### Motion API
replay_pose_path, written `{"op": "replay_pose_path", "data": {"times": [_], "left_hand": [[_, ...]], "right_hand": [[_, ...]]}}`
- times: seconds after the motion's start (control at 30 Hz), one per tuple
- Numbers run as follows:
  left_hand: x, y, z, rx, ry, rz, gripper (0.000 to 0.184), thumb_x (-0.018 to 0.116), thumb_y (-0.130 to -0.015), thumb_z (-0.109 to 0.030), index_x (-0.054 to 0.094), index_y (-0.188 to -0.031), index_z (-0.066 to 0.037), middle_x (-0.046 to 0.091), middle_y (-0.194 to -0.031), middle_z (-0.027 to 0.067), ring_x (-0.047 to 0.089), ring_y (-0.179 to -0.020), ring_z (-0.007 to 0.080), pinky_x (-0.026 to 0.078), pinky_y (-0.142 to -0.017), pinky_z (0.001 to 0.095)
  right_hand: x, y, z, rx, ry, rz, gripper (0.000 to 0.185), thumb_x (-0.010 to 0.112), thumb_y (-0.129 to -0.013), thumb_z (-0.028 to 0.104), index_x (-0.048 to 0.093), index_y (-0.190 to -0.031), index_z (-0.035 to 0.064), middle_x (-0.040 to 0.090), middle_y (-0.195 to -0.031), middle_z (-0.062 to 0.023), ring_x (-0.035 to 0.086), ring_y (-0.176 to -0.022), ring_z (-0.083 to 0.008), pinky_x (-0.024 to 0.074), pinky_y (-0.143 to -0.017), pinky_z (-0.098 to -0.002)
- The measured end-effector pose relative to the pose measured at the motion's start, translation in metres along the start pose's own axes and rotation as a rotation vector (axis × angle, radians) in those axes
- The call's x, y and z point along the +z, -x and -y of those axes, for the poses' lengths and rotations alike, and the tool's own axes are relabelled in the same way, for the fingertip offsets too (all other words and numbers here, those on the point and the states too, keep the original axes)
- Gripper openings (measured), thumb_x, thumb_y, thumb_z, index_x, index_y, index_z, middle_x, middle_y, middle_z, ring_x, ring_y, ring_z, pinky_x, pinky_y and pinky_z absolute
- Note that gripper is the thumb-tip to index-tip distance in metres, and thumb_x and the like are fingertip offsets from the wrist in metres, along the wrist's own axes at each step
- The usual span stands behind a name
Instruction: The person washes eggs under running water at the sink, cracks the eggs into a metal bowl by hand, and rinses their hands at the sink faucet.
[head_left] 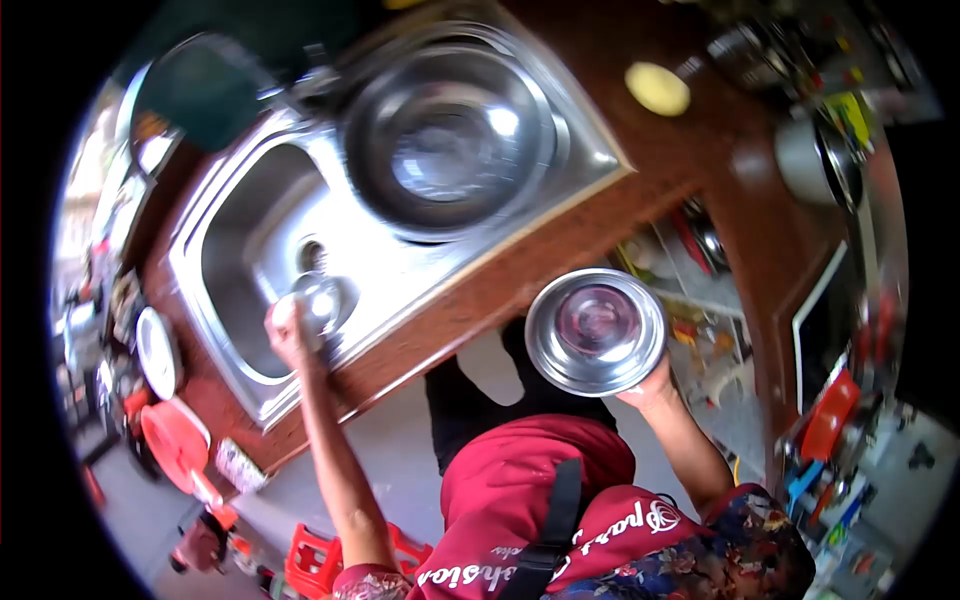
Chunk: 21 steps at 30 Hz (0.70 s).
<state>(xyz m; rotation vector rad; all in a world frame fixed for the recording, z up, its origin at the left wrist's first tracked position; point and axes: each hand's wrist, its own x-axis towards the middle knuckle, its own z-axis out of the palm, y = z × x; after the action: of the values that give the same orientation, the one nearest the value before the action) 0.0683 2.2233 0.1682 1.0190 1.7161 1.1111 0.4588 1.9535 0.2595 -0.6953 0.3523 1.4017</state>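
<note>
Two hands, well apart; one bowl held

We count one brown counter (680,150), one steel sink (400,285) set in it, one big basin (440,165) on the sink's right side. One steel bowl (597,330): in front of the counter edge, right hand (650,385) clamped on its rim. Left hand (287,330) curled over the sink, beside one shiny round piece (324,300); blurred, we can't tell its grip.
</note>
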Motion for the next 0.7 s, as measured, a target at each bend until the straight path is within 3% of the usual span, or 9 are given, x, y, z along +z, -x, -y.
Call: {"op": "replay_pose_path", "data": {"times": [0.2,0.3,0.37,0.43,0.5,0.57,0.6,0.63,0.7], "left_hand": [[0.001,0.005,0.001,-0.235,0.388,-0.001,0.044,0.069,-0.08,-0.021,0.048,-0.119,-0.014,0.058,-0.095,0.0066,0.058,-0.069,0.0174,0.05,-0.041,0.028],[-0.006,-0.001,0.005,-0.236,0.454,0.109,0.035,0.066,-0.083,-0.019,0.048,-0.113,-0.016,0.057,-0.093,0.0043,0.057,-0.079,0.018,0.046,-0.038,0.0266],[-0.023,0.001,-0.004,-0.36,0.618,0.242,0.037,0.063,-0.086,-0.018,0.047,-0.119,-0.016,0.058,-0.095,0.0068,0.06,-0.074,0.0169,0.05,-0.042,0.0295],[-0.018,-0.008,0.04,-0.13,0.552,0.129,0.031,0.058,-0.089,-0.02,0.049,-0.117,-0.009,0.058,-0.097,0.0073,0.061,-0.072,0.015,0.053,-0.049,0.0302],[-0.034,-0.002,0.033,-0.272,0.802,0.176,0.03,0.052,-0.092,-0.023,0.049,-0.115,-0.004,0.06,-0.094,0.0069,0.06,-0.065,0.0143,0.053,-0.055,0.0303],[-0.075,0.009,0.021,-0.492,0.869,0.616,0.03,0.05,-0.093,-0.025,0.05,-0.113,-0.003,0.061,-0.085,0.0071,0.061,-0.067,0.0157,0.053,-0.054,0.0313],[-0.08,0.016,0.016,-0.539,0.971,0.574,0.026,0.051,-0.092,-0.024,0.052,-0.108,-0.003,0.061,-0.078,0.0078,0.061,-0.061,0.0164,0.051,-0.048,0.0291],[-0.078,0.017,0.009,-0.506,0.65,0.463,0.025,0.052,-0.091,-0.023,0.052,-0.104,-0.002,0.06,-0.076,0.0099,0.059,-0.053,0.0171,0.048,-0.041,0.0267],[-0.082,0.014,0.006,-0.49,0.551,0.63,0.025,0.051,-0.091,-0.023,0.05,-0.104,-0.002,0.06,-0.076,0.0104,0.057,-0.048,0.017,0.045,-0.036,0.0257]], "right_hand": [[0.082,-0.047,-0.095,0.232,0.094,0.099,0.047,0.035,-0.094,0.035,0.046,-0.13,0.0073,0.05,-0.13,-0.0105,0.048,-0.12,-0.0272,0.0373,-0.103,-0.0443],[0.122,-0.074,-0.154,0.263,0.19,0.114,0.046,0.036,-0.094,0.036,0.046,-0.13,0.0082,0.05,-0.13,-0.0088,0.049,-0.119,-0.0261,0.0374,-0.103,-0.0432],[0.148,-0.09,-0.194,0.227,0.333,0.168,0.046,0.038,-0.094,0.036,0.047,-0.13,0.0086,0.051,-0.13,-0.008,0.049,-0.119,-0.0251,0.0376,-0.103,-0.0424],[0.174,-0.113,-0.232,0.317,0.339,0.322,0.048,0.037,-0.095,0.038,0.045,-0.131,0.0079,0.05,-0.13,-0.0083,0.049,-0.119,-0.0245,0.0379,-0.103,-0.0414],[0.221,-0.128,-0.275,0.341,0.402,0.433,0.049,0.036,-0.096,0.04,0.043,-0.133,0.0075,0.05,-0.131,-0.0084,0.049,-0.119,-0.0249,0.038,-0.103,-0.0422],[0.25,-0.145,-0.317,0.468,0.472,0.504,0.048,0.037,-0.095,0.037,0.045,-0.132,0.0078,0.05,-0.131,-0.0097,0.048,-0.12,-0.0254,0.0378,-0.103,-0.0437],[0.266,-0.152,-0.34,0.527,0.532,0.515,0.049,0.037,-0.095,0.039,0.045,-0.132,0.0074,0.05,-0.131,-0.0102,0.048,-0.12,-0.0253,0.0384,-0.103,-0.0437],[0.282,-0.157,-0.365,0.59,0.6,0.525,0.051,0.037,-0.096,0.042,0.045,-0.132,0.0071,0.049,-0.132,-0.0108,0.048,-0.12,-0.0251,0.0389,-0.102,-0.0438],[0.306,-0.161,-0.408,0.773,0.789,0.518,0.059,0.036,-0.094,0.055,0.044,-0.134,0.0114,0.05,-0.131,-0.0104,0.049,-0.118,-0.026,0.042,-0.096,-0.0507]]}}
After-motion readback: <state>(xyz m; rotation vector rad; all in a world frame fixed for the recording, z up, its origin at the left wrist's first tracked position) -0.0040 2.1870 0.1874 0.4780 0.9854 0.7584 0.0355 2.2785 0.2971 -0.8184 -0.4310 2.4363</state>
